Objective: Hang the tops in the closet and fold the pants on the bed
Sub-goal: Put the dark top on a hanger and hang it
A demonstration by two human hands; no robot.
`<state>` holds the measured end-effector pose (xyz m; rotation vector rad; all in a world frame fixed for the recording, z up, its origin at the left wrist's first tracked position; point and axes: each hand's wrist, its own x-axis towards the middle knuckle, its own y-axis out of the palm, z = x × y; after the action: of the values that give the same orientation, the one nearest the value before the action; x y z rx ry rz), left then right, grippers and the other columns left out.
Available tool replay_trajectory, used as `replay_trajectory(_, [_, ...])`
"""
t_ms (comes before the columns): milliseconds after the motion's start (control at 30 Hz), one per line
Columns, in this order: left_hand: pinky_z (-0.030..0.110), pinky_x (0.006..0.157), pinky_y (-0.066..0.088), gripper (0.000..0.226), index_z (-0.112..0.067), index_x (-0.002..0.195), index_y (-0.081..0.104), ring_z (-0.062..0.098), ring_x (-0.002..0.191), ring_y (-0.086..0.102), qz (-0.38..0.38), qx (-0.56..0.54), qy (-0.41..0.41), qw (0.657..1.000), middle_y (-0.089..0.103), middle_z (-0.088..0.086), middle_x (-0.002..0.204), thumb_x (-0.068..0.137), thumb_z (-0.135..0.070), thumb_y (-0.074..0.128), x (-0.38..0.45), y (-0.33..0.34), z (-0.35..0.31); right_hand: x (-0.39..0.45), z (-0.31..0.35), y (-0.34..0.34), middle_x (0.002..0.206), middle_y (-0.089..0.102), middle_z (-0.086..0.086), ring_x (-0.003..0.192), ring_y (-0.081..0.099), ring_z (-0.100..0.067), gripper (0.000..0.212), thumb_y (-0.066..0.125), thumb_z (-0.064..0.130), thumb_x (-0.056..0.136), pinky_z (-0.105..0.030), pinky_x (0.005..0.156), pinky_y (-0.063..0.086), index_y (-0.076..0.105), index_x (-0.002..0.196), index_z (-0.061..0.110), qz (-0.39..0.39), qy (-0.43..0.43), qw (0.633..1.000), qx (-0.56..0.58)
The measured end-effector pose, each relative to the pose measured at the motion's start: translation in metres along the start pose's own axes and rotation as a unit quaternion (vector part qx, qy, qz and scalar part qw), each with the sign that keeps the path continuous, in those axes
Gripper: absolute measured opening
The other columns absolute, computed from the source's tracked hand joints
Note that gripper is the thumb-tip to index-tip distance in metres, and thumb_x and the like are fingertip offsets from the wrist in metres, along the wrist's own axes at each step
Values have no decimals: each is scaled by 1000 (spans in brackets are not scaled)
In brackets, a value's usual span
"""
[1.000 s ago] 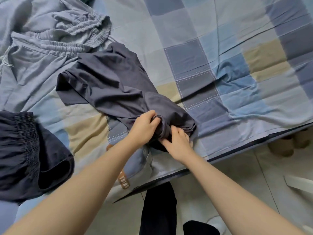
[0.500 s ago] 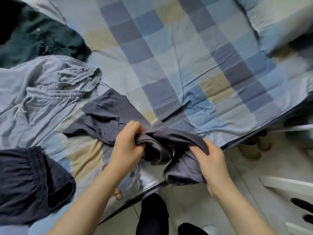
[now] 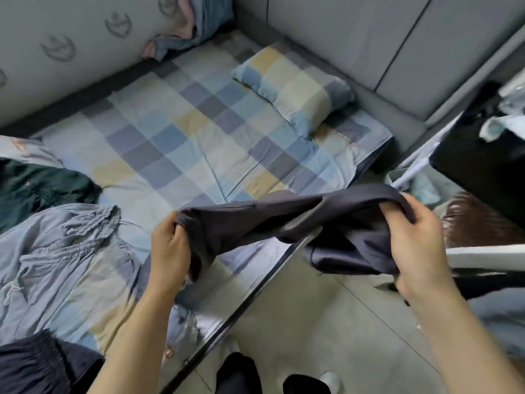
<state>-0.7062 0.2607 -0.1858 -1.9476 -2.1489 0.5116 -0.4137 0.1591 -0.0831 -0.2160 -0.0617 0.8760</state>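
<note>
Garment [image 3: 255,220], dark grey, stretched, creased.

- left hand [image 3: 170,253] fingertips buried in dark grey garment [image 3: 284,220]; top or pants, can't tell
- black garment [image 3: 34,365] below left hand: cropped by frame edge
- clutter right of right hand [image 3: 417,240]: blurred

The bed sheet [image 3: 199,132] has blue, grey and yellow squares. The top [image 3: 284,220] is dark grey. The pants [image 3: 62,251] are light blue.
</note>
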Motion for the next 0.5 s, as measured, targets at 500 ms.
replay_trajectory(500, [30,56,56,20,-13,86,69,20,65,72,198,-168,-94,961,74,6,74,96,-19,54,-101,147,-257,22,64,-359,83,61,-2,75,53,-10,38,45,43,92,-29,72,37,58,79,10,-308,-69,945,-88])
